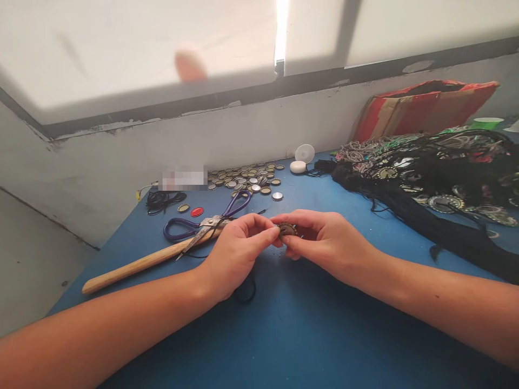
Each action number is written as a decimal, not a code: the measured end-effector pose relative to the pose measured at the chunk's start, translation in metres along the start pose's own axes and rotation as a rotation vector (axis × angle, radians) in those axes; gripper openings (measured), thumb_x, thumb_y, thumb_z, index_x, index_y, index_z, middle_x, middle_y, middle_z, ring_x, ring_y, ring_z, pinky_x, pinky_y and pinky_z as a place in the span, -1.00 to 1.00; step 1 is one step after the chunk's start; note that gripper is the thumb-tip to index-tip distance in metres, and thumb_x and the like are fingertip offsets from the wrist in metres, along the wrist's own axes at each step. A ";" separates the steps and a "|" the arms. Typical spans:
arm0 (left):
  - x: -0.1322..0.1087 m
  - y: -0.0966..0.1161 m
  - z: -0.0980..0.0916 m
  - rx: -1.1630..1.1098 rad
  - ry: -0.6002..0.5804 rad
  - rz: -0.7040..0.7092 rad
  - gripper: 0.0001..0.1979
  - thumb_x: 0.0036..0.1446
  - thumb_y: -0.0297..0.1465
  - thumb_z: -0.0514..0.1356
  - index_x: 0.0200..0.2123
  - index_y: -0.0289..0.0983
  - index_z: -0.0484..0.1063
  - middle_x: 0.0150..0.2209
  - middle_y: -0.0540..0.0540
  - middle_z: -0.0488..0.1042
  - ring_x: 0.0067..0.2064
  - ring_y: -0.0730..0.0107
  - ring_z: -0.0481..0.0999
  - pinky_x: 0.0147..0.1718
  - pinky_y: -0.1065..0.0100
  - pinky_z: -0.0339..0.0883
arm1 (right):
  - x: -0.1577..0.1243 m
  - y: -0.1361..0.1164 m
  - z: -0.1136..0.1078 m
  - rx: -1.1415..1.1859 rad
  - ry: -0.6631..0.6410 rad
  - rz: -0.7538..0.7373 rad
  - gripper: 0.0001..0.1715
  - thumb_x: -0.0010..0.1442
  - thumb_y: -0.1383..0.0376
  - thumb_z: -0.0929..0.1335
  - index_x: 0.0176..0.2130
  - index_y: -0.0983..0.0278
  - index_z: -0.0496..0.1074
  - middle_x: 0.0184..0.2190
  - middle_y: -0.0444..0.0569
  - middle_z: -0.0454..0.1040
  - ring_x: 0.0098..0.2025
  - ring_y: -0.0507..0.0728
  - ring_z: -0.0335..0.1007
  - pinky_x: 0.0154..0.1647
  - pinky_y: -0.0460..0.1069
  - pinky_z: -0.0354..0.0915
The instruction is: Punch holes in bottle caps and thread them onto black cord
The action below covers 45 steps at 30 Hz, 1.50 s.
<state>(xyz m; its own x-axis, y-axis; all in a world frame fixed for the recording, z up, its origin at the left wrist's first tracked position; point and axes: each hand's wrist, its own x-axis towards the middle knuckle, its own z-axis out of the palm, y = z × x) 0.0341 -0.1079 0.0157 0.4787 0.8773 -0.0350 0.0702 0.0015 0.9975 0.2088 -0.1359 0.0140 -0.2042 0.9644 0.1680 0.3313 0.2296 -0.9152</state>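
Both my hands meet over the middle of the blue table [308, 324]. My right hand [324, 243] pinches a small dark bottle cap [287, 229] between thumb and fingers. My left hand [237, 251] is closed in a pinch at the cap's left edge, its fingertips touching it; a thin black cord [246, 294] loops out beneath this hand. Just behind my left hand lie purple-handled scissors [206, 221] across a wooden stick [141, 263].
A heap of bottle caps [247, 178] lies at the back by the wall, with a red cap [197, 212], a coil of black cord [162, 200] and a white round container [300, 160]. A black tasselled pile with caps [441, 183] fills the right; behind it, a red box [421, 108].
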 end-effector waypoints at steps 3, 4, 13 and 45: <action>0.000 0.000 0.000 -0.005 0.002 0.001 -0.85 0.20 -0.32 0.20 -0.34 -0.30 0.38 -0.36 -0.01 0.51 -0.43 0.57 0.37 -0.42 0.47 0.16 | -0.001 -0.001 -0.001 0.011 -0.011 0.009 -0.63 0.13 0.33 0.34 -0.03 0.21 0.50 -0.39 -0.16 0.51 -0.44 0.00 0.39 -0.39 -0.06 0.35; 0.000 0.000 0.000 -0.003 0.005 -0.002 -0.85 0.19 -0.32 0.20 -0.34 -0.29 0.38 -0.36 -0.01 0.51 -0.43 0.58 0.37 -0.42 0.47 0.16 | -0.001 -0.001 -0.001 0.025 -0.014 0.022 -0.63 0.14 0.30 0.34 -0.02 0.22 0.49 -0.40 -0.16 0.50 -0.44 0.01 0.39 -0.39 -0.05 0.35; -0.002 0.002 0.000 0.022 0.032 -0.014 -0.84 0.19 -0.30 0.21 -0.33 -0.29 0.38 -0.34 -0.01 0.52 -0.37 0.55 0.41 -0.35 0.46 0.20 | 0.000 0.000 -0.002 0.160 -0.014 -0.008 -0.54 0.07 0.45 0.22 -0.11 0.22 0.54 -0.32 -0.13 0.50 -0.37 -0.01 0.42 -0.30 -0.07 0.43; -0.003 0.001 -0.001 -0.005 -0.012 0.013 -0.79 0.17 -0.24 0.23 -0.33 -0.28 0.41 -0.30 -0.06 0.54 -0.24 0.42 0.47 -0.25 0.41 0.25 | -0.004 0.011 -0.001 -0.424 0.130 -0.445 -0.57 0.20 0.49 0.24 0.03 0.22 0.38 -0.28 -0.14 0.48 -0.28 -0.03 0.38 -0.27 -0.11 0.32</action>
<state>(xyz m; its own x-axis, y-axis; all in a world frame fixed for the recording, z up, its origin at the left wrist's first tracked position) 0.0321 -0.1100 0.0167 0.4902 0.8713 -0.0225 0.0594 -0.0077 0.9982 0.2141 -0.1373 0.0038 -0.3015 0.7667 0.5668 0.5823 0.6188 -0.5272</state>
